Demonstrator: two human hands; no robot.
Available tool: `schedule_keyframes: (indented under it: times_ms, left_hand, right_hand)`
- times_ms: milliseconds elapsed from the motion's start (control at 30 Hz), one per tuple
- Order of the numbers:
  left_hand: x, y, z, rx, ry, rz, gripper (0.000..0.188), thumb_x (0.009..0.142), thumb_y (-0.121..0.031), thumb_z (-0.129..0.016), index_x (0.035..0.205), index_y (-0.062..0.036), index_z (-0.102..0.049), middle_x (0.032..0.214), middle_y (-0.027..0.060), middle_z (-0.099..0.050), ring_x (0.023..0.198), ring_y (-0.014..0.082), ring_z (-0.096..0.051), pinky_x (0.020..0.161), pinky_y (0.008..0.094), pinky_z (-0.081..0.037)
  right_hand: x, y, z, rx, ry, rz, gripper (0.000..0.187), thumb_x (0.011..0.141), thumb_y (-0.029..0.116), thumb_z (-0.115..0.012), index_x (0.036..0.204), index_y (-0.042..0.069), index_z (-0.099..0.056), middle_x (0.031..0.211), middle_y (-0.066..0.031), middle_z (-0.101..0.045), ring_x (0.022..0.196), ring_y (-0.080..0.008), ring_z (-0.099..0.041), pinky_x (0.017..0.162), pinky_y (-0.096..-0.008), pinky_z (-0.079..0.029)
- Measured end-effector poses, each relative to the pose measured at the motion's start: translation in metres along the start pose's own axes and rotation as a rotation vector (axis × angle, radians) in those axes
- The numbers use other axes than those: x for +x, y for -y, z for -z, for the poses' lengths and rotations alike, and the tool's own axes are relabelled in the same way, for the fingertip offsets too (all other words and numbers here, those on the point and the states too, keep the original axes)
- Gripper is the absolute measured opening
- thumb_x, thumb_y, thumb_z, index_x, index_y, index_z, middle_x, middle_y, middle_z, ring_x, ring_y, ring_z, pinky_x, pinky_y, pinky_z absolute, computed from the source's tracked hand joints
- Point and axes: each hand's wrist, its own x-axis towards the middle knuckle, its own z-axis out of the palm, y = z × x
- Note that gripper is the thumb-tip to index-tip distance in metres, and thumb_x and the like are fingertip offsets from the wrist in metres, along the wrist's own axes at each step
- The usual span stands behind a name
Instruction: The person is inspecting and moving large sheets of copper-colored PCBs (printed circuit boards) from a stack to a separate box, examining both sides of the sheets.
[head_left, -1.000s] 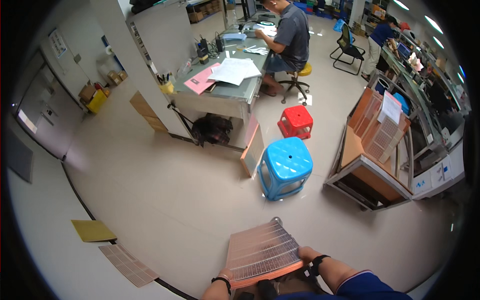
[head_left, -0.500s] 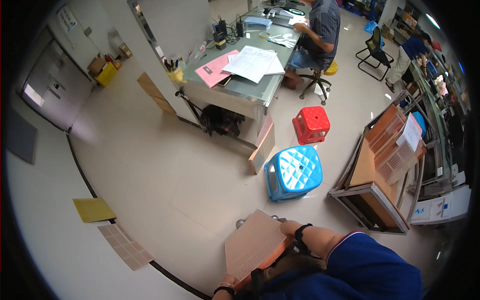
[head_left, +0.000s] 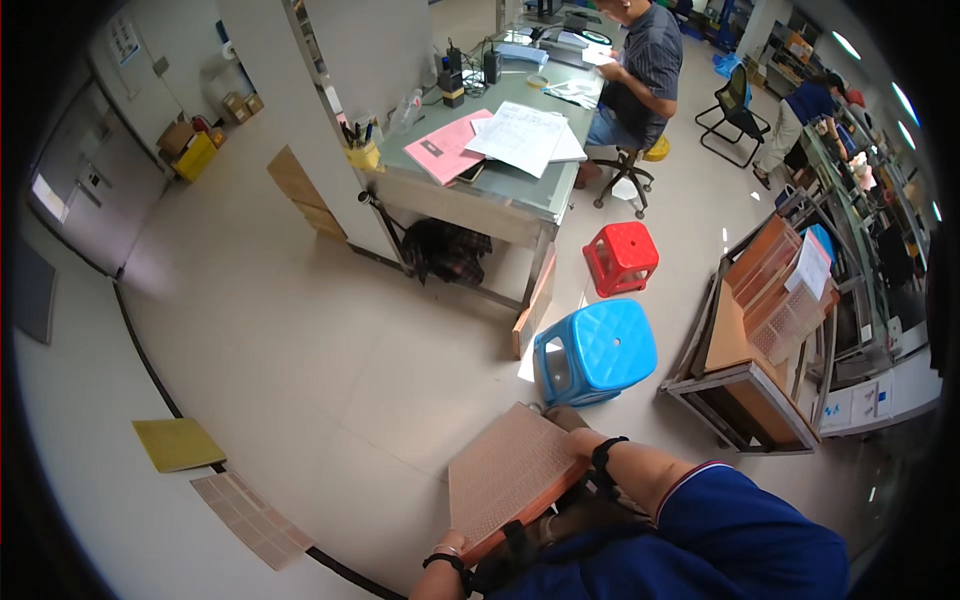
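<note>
Holding a flat tan rectangular perforated board (head_left: 510, 478) in both hands, you have tipped it since a second ago: then it lay level in front of you with its ribbed face up, now it slants, far corner raised toward the blue plastic stool (head_left: 596, 351). That suggests you are turning or lifting it rather than setting it down. Head view only: your right hand (head_left: 572, 440) grips the board's upper right edge, fingers wrapped over it, a black wristband behind. Your left hand (head_left: 452, 545) sits at the lower corner; can't tell how its fingers lie, mostly hidden under the board. Board is over your lap, above the pale floor (head_left: 300, 370). Red plastic stool (head_left: 621, 257) and grey counter (head_left: 490, 185) well apart.
</note>
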Motion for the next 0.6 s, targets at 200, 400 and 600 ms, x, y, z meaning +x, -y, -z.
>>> schedule_keyframes:
  times_ms: [200, 400, 600]
  left_hand:
    - [-0.019, -0.019, 0.015, 0.174, -0.026, -0.047, 0.023, 0.082, -0.006, -0.039, 0.085, 0.0054, -0.059, 0.073, 0.0131, -0.058, 0.062, 0.0232, -0.057, 0.050, 0.0400, -0.042]
    - [-0.040, -0.023, 0.014, 0.271, 0.007, -0.035, 0.018, 0.078, -0.004, -0.045, 0.077, 0.0037, -0.061, 0.069, 0.0106, -0.057, 0.059, 0.0220, -0.055, 0.047, 0.0406, -0.041]
    - [-0.033, -0.031, 0.002, 0.172, 0.053, 0.047, 0.017, 0.078, -0.004, -0.044, 0.070, 0.0019, -0.057, 0.062, 0.0089, -0.053, 0.053, 0.0200, -0.051, 0.043, 0.0404, -0.036]
  right_hand:
    - [0.043, -0.006, -0.010, 0.209, -0.123, -0.144, 0.027, 0.076, 0.013, -0.049, 0.096, 0.005, -0.066, 0.104, -0.0173, -0.061, 0.097, -0.0326, -0.058, 0.082, -0.0396, -0.047]
    - [0.016, 0.015, 0.049, -0.223, 0.139, 0.124, 0.025, 0.068, 0.008, -0.062, 0.092, 0.005, -0.068, 0.102, -0.0179, -0.061, 0.093, -0.0324, -0.060, 0.075, -0.0387, -0.049]
    - [0.023, 0.008, 0.087, -0.268, 0.200, 0.181, 0.027, 0.065, 0.007, -0.065, 0.092, 0.006, -0.068, 0.101, -0.0168, -0.062, 0.091, -0.0311, -0.060, 0.073, -0.0377, -0.049]
